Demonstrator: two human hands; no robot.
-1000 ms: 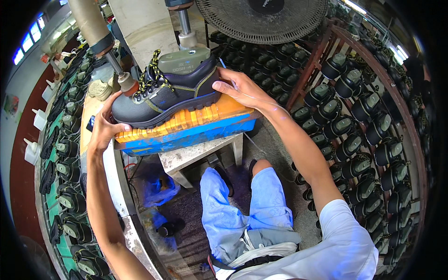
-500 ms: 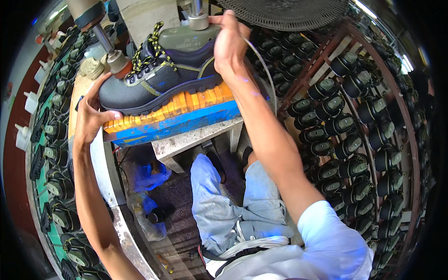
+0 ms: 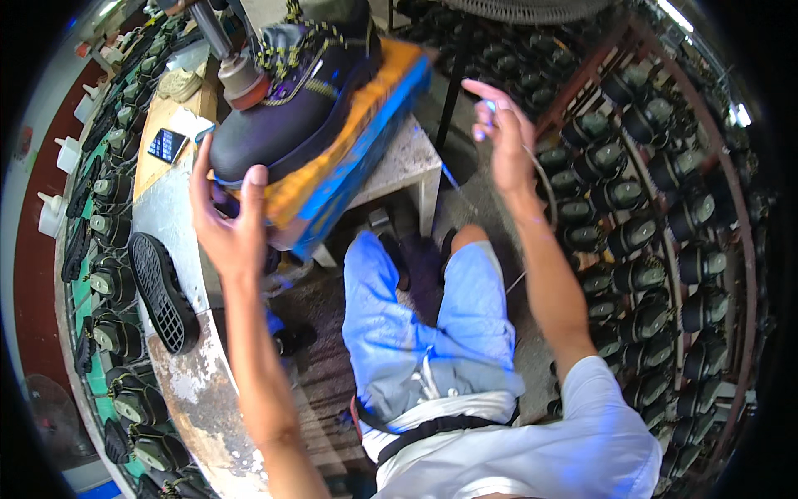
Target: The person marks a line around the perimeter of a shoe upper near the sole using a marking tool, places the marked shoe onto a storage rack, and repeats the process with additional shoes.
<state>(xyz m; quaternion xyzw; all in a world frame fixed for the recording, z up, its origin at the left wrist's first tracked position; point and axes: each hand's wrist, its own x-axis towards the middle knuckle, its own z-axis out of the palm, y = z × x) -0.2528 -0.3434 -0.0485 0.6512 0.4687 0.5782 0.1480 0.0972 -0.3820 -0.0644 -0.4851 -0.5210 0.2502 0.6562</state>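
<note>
A black work shoe (image 3: 274, 141) with yellow-flecked laces sits tilted on an orange slatted pad (image 3: 366, 116) with a blue base (image 3: 366, 150). Above its toe, a metal press rod with a red-rimmed foot (image 3: 248, 87) comes down against the front of the laces. My left hand (image 3: 229, 224) cups the toe end, thumb on the near side and fingers on the far side. To the right of the pad, my right hand (image 3: 505, 145) is raised, apart from the shoe, index finger stretched out and the others loosely bent. I see nothing held in it.
A loose black sole (image 3: 162, 291) and a phone (image 3: 169, 144) lie on the worn bench (image 3: 195, 382) at left. Beyond it runs a line of shoes (image 3: 112, 283). Racks of shoes (image 3: 640, 258) fill the right side, below a round fan grille (image 3: 532, 8). A pale stool-like stand (image 3: 424, 166) is under the pad.
The shoe and pad have swung round, their heel end now farther away. My right hand has left the heel and moved right and nearer. My left hand has moved right with the toe.
</note>
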